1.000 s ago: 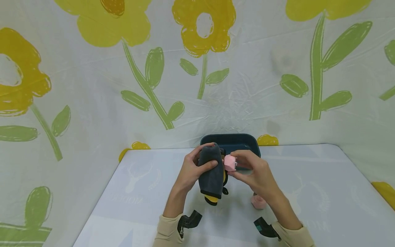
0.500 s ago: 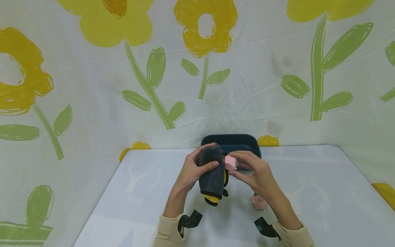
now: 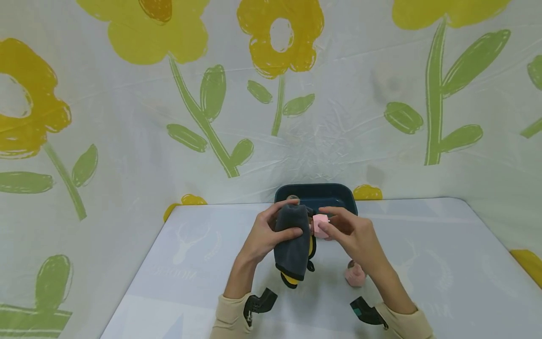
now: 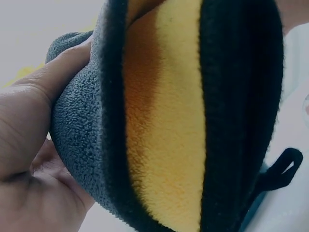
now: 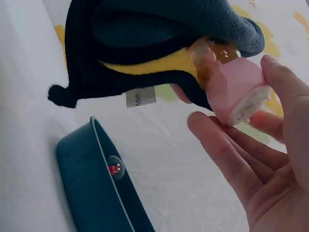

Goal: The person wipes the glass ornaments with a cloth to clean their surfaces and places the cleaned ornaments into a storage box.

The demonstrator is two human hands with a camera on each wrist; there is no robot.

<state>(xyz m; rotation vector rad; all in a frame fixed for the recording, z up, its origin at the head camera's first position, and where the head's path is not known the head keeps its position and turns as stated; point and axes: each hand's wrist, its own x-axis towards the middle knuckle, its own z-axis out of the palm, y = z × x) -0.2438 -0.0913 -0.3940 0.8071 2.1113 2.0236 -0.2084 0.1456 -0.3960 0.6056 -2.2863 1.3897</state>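
Note:
A folded cleaning cloth (image 3: 292, 242), dark grey on one side and yellow on the other with black edging, hangs from my left hand (image 3: 262, 235), which grips it. In the right wrist view the cloth wraps part of a small snow globe (image 5: 234, 89) with a clear dome and a pink faceted base. My right hand (image 3: 353, 233) holds that base between thumb and fingers. The dome's far side is hidden by the cloth. In the left wrist view, the cloth's yellow face (image 4: 169, 121) fills the middle, with the left thumb pressing the grey side.
Behind the hands stands a dark blue tub (image 3: 338, 190). A clear globe (image 5: 116, 168) with a red figure shows inside it. On the white table (image 3: 195, 263), a second pink object (image 3: 354, 275) lies by the right forearm. A flower-printed curtain (image 3: 338, 94) backs the table.
The cloth and snow globe have shifted slightly right and tilted. My right thumb has moved onto the near side of the pink base. A round thing in the tub now shows above the left hand.

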